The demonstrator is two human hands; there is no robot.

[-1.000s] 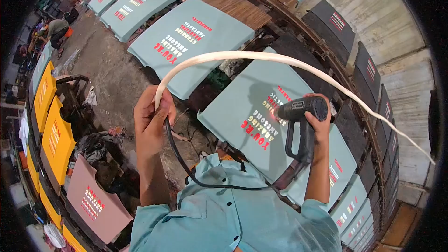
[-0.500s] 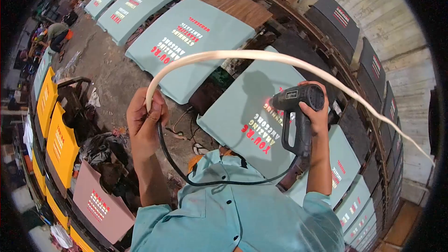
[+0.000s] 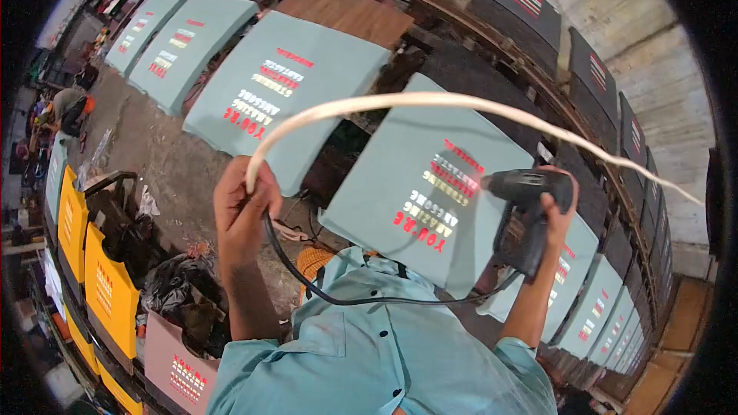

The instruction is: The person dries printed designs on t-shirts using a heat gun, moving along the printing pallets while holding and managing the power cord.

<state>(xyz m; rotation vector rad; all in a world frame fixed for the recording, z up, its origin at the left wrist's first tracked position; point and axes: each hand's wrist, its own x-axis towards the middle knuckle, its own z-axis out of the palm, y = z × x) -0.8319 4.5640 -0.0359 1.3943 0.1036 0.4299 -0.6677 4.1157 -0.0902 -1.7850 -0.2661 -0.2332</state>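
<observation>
Head camera view, and from where I stand the dark heat gun is up in the air in front of the person, over the right edge of a pale green printed panel. Its barrel lies close to level across the view, nozzle pointing left toward the rows of lettering, the back end toward the right. The handle drops below the barrel, leaning a little. The right hand has its fingers closed round the gun; how they sit on the far side I cannot tell.

The left hand is shut too, fingers and thumb pinching a cream cable right where the black cord begins (whether the two are joined inside that grip, I couldn't say). The cream cable arches up and away to the right, above the gun, thinning toward its far end; the black cord sags across the blue-green shirt and back up toward the handle.

More pale green panels stand around, with yellow panels and a pink panel lower left. Another person bends over, well apart, upper left.
</observation>
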